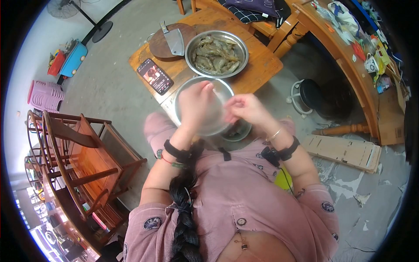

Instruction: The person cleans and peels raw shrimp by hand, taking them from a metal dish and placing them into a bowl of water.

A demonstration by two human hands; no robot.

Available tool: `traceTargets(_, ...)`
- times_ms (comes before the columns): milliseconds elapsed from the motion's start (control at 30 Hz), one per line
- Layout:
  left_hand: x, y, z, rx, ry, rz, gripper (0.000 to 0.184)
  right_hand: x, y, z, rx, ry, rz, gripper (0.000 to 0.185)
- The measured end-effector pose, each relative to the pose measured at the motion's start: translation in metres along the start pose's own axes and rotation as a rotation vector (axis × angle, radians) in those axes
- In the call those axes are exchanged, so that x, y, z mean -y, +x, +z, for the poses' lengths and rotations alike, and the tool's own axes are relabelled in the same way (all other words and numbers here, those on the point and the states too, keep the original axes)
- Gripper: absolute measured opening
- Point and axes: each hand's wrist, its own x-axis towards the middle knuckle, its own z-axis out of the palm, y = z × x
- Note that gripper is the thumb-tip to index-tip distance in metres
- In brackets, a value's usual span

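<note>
Head view: two bare hands work above one low wooden table (266, 65) and three round metal bowls. The first and fullest, the shrimp bowl (246, 61), stands on the table and holds a heap of whole grey-green shrimp (216, 54), too overlapped to be counted. The second, the near bowl (179, 107), lies at the table's near edge, directly beneath the hands; its contents are hidden by the hands and by blur. The third, the small bowl (249, 132), sits lower, partly covered by the near bowl; something dark is visible inside but cannot be identified.

The left hand (196, 102) is over the near bowl, blurred, its fingers drawn narrowly together; whether it grips anything cannot be told. The right hand (244, 107), apart from the left, is beside the near bowl's right rim, fingers curled toward the thumb; whether anything is held between them cannot be told. Each forearm bears one dark strap.

Also on the table: one round cutting board (159, 46), with one cleaver (175, 41) laid across it, and one phone (155, 76), lit, left of the near bowl. On the floor at left, one blue tub (74, 59) stands beside one red container (56, 63).
</note>
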Motion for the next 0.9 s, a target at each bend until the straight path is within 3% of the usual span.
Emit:
traceTargets(33,0.007,0.002,-0.003,0.035,-0.043,-0.067,0.018,-0.005,0.000,-0.006,-0.120,-0.204,-0.052,0.017)
traceTargets(67,0.016,0.003,-0.007,0.034,-0.044,-0.065,0.018,-0.007,-0.003,-0.011,-0.120,-0.206,-0.053,0.017)
traceTargets(133,0.023,0.005,-0.013,0.178,0.154,0.249,0.019,-0.011,-0.011,-0.019,-0.290,-0.661,-0.080,0.013)
traceTargets(167,0.026,0.004,-0.015,0.177,0.152,0.247,0.019,-0.012,-0.016,-0.020,-0.381,-0.911,-0.178,0.008)
traceTargets(233,0.009,0.005,-0.019,0.198,-0.131,-0.321,0.020,-0.028,-0.020,-0.034,-0.414,-1.085,-0.258,0.008)
traceTargets(267,0.016,0.005,-0.021,0.200,-0.133,-0.322,0.020,-0.036,-0.021,-0.040,-0.447,-1.260,-0.341,0.008)
traceTargets(433,0.047,0.006,-0.025,0.350,-0.179,-0.265,0.018,-0.055,-0.023,-0.054,-0.492,-1.258,-0.309,0.009)
traceTargets(567,0.052,0.004,-0.021,0.354,-0.190,-0.242,0.017,-0.066,-0.019,-0.061,-0.445,-1.280,-0.287,0.005)
traceTargets(633,0.053,0.002,-0.022,0.437,0.183,0.259,0.016,-0.066,-0.020,-0.062,-0.426,-1.295,-0.279,0.008)
traceTargets(767,0.053,0.000,-0.022,0.437,0.219,0.184,0.016,-0.070,-0.018,-0.069,-0.341,-1.360,-0.288,0.013)
traceTargets(833,0.042,0.000,-0.021,0.388,0.050,-0.178,0.018,-0.067,-0.019,-0.068,-0.342,-1.375,-0.286,0.012)
traceTargets(900,0.030,-0.001,-0.021,0.385,0.042,-0.228,0.019,-0.057,-0.021,-0.062,-0.341,-1.389,-0.284,0.012)
